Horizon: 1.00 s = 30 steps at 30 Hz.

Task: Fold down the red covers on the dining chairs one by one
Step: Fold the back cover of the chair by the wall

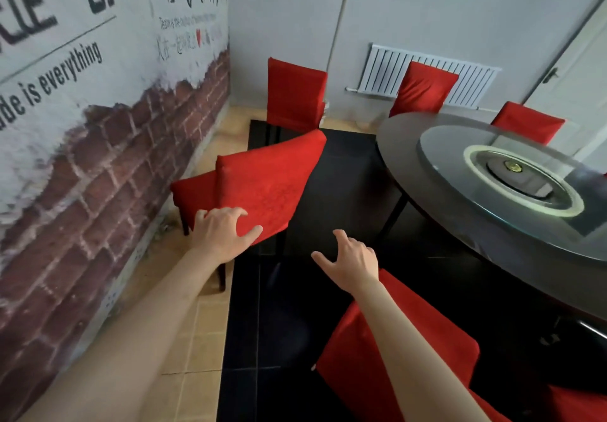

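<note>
Fingers on my left hand are spread and curled over the near bottom edge of the red cover on the chair closest to the brick-print wall, thumb hooked along the hem. Looks like contact but not a real pinch yet, more of a claw resting on the cloth. My right hand is hanging over the black floor tiles just beside that chair, fingers loose and splayed, holding nothing.

So I'd say I'm right at the start of this chair: getting hold of the cover before folding it down. It sits tilted across the chair back, with the seat poking out red behind it toward the wall.

Next move as I see it: bring the right hand across to the other corner of the cover, close both hands on the fabric, then pull it down evenly. One-handed it'll probably bunch or slide crooked.

Another red-covered chair is right under my right forearm, and three more stand further round the round table with its glass turntable, so plenty left to do.
</note>
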{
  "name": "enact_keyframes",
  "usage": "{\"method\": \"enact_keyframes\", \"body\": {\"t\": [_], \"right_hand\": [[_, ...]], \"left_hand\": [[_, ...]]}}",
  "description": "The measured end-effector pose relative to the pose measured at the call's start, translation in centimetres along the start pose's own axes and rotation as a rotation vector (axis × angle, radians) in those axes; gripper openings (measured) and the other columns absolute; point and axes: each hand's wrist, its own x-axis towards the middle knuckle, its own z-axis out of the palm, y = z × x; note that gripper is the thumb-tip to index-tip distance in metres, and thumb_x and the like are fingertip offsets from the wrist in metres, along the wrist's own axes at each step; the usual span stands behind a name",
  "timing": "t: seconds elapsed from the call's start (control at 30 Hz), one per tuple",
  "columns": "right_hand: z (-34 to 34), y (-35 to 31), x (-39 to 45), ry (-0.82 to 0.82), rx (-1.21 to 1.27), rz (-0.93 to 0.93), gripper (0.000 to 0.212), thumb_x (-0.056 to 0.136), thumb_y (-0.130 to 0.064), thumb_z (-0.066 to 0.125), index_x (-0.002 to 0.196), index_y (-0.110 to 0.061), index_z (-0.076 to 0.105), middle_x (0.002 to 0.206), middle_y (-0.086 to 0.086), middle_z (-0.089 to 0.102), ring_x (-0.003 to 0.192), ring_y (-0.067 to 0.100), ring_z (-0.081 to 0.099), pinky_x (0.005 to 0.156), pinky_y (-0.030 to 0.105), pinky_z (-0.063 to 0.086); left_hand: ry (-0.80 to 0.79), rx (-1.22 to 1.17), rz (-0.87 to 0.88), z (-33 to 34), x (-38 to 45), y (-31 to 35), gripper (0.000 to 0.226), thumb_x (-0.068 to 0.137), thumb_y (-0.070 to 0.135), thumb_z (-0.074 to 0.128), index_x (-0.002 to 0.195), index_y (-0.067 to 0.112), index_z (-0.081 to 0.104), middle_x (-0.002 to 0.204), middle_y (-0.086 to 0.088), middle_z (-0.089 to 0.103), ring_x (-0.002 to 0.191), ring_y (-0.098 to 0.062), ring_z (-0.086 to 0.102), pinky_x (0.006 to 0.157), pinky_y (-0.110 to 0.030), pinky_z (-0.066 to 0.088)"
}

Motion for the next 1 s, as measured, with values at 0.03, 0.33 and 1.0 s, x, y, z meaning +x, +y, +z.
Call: {"method": "enact_keyframes", "body": {"t": [0.03, 0.33, 1.0], "right_hand": [[0.2, -0.4, 0.9, -0.014, 0.002, -0.008, 0.072, 0.086, -0.067, 0.049, 0.137, -0.017, 0.040, 0.108, 0.002, 0.064, 0.104, 0.024, 0.060, 0.093, 0.038, 0.041], [1.7, -0.7, 11.5, -0.060, 0.026, -0.091, 0.076, 0.085, -0.067, 0.052, 0.141, -0.018, 0.035, 0.114, 0.002, 0.063, 0.107, 0.025, 0.059, 0.092, 0.037, 0.041], [5.2, -4.4, 33.2, -0.086, -0.052, -0.205, 0.071, 0.086, -0.063, 0.054, 0.135, -0.015, 0.037, 0.109, 0.004, 0.061, 0.105, 0.026, 0.058, 0.090, 0.039, 0.044]], "left_hand": [[-0.014, 0.005, -0.008, 0.1, 0.8, -0.5, 0.058, 0.083, 0.068, 0.046, 0.120, 0.025, 0.060, 0.115, 0.000, 0.065, 0.106, -0.022, 0.059, 0.099, -0.043, 0.034], [0.026, 0.021, -0.029, 2.3, 9.5, -1.1, 0.058, 0.082, 0.068, 0.049, 0.119, 0.025, 0.060, 0.115, 0.001, 0.065, 0.105, -0.022, 0.059, 0.097, -0.041, 0.033], [-0.027, 0.070, -0.033, 6.6, 25.5, -4.6, 0.063, 0.084, 0.069, 0.043, 0.128, 0.025, 0.053, 0.124, 0.003, 0.059, 0.112, -0.019, 0.055, 0.102, -0.040, 0.031]]}}
